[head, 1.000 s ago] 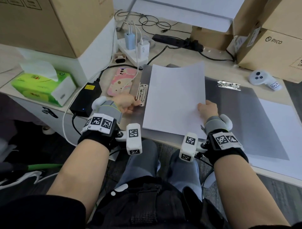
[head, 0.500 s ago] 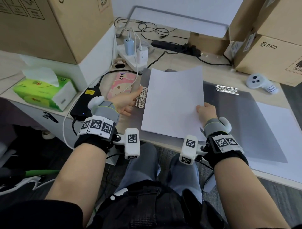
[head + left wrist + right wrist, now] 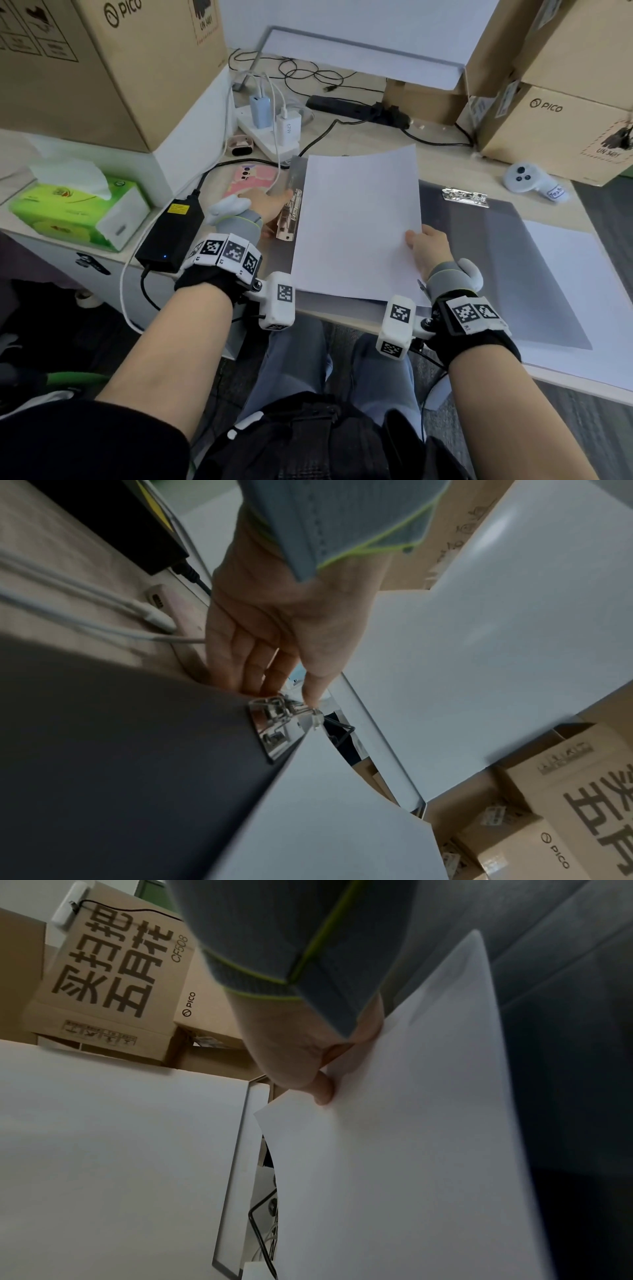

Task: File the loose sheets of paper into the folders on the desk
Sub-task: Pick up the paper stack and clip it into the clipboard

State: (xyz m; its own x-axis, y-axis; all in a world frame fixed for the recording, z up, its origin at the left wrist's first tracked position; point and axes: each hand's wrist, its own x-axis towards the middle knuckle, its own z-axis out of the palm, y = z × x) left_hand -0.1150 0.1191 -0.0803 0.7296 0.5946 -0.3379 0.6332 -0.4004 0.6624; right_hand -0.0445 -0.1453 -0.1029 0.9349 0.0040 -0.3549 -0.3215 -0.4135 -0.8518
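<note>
- A white sheet of paper (image 3: 356, 226) is held over the open grey folder (image 3: 507, 274), which lies flat on the surface (image 3: 370, 144) near its front edge.
- The sheet's right edge is pinched by the right hand (image 3: 428, 250); in the right wrist view the thumb (image 3: 322, 1088) is pressed on top of the paper, while the other fingers are hidden beneath it.
- The sheet's far edge is curved upward, and its left edge is placed just beside the metal clip (image 3: 289, 219) on the folder's left part.
- The clip's lever is held by the left hand (image 3: 263, 212); in the left wrist view the fingers (image 3: 253, 669) are curled down onto the raised mechanism, with the thumb tip against its clear end.
- A second metal clip (image 3: 466, 197) is seen on the folder's far right part, well apart from both hands.
- More white paper (image 3: 582, 301) is lying under the folder's right side.
- To the left of the folder a pink phone (image 3: 253, 180), a black power adapter (image 3: 171, 233) and a green tissue box (image 3: 78, 212) are set.
- A white controller (image 3: 524, 178) is lying at the far right, near a cardboard box (image 3: 561, 137).
</note>
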